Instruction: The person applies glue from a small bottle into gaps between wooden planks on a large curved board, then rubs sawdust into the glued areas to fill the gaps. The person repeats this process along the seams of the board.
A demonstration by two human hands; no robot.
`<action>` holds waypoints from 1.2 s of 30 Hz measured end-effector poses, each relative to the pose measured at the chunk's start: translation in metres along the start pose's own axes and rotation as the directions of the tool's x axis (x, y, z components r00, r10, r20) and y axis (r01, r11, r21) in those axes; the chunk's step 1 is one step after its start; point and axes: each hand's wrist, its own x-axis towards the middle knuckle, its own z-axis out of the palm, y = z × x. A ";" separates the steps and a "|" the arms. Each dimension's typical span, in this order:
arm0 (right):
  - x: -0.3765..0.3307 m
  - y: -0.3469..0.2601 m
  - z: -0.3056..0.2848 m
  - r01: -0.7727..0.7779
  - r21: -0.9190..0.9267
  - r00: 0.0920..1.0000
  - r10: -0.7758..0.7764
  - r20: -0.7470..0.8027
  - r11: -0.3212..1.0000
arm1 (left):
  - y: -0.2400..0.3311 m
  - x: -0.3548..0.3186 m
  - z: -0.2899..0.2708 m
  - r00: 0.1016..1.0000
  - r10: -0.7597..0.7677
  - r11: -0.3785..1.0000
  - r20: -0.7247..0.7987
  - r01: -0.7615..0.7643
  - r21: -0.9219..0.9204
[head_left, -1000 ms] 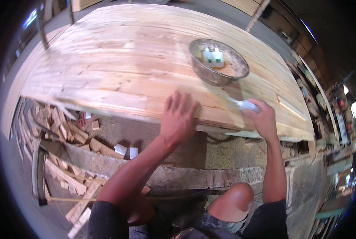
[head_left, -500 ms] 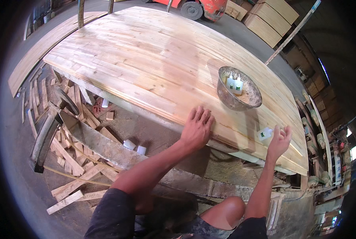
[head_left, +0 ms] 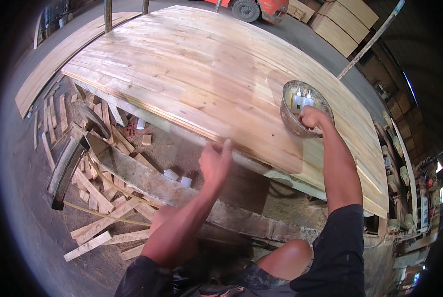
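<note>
My right hand reaches into a round, dirty metal bowl on the large wooden panel. Its fingers are bent down and closed inside the bowl; what they hold, if anything, is hidden. Beside them, two small white bottles with pointed nozzles stand in the bowl. My left hand hovers just off the panel's near edge, its fingers loosely bent and the thumb apart from them. I see nothing in it.
A curved, worn metal beam crosses between me and the panel. Wood offcuts and white bottles lie on the floor at left. Upright posts stand at the panel's far side; a red vehicle is behind it.
My right hand has moved from beside a small bottle on the panel into the bowl. That bottle no longer shows; my forearm covers that spot. My left hand has lifted off the panel toward me.
</note>
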 end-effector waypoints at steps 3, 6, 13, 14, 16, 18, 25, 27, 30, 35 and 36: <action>-0.026 -0.016 -0.010 -0.006 -0.023 0.979 0.002 -0.202 1.000 | -0.011 0.026 0.012 0.911 -0.272 0.936 0.309 0.326 -0.135; -0.060 -0.040 -0.009 0.162 0.091 0.624 -0.031 -0.781 0.983 | -0.009 0.043 0.004 0.819 -0.281 0.804 0.501 0.486 -0.343; -0.122 -0.164 0.121 0.312 -0.135 0.770 -0.334 -0.544 0.940 | 0.014 0.043 -0.015 0.773 -0.305 0.762 0.557 0.549 -0.344; -0.128 -0.176 0.135 0.261 -0.038 0.758 -0.229 -0.610 0.965 | 0.015 0.044 -0.016 0.761 -0.312 0.763 0.570 0.558 -0.327; -0.141 -0.196 0.160 0.304 -0.199 0.693 -0.360 -0.624 0.932 | 0.014 0.049 -0.019 0.730 -0.337 0.752 0.595 0.589 -0.297; -0.147 -0.197 0.161 0.371 -0.187 0.691 -0.404 -0.599 0.910 | 0.012 0.051 -0.018 0.722 -0.365 0.709 0.588 0.624 -0.327; -0.132 -0.197 0.139 0.545 0.002 0.757 -0.490 -0.432 0.839 | 0.015 0.049 -0.018 0.739 -0.360 0.701 0.570 0.617 -0.358; -0.127 -0.199 0.140 0.635 0.061 0.711 -0.552 -0.436 0.770 | 0.015 0.048 -0.020 0.733 -0.365 0.703 0.574 0.621 -0.346; -0.120 -0.196 0.142 0.602 -0.030 0.733 -0.566 -0.378 0.798 | 0.015 0.049 -0.022 0.719 -0.400 0.687 0.568 0.645 -0.333; -0.114 -0.190 0.137 0.656 -0.078 0.661 -0.622 -0.419 0.750 | 0.015 0.049 -0.021 0.735 -0.348 0.663 0.581 0.631 -0.401; -0.117 -0.193 0.138 0.707 -0.066 0.639 -0.676 -0.367 0.704 | 0.014 0.049 -0.021 0.741 -0.332 0.682 0.583 0.616 -0.394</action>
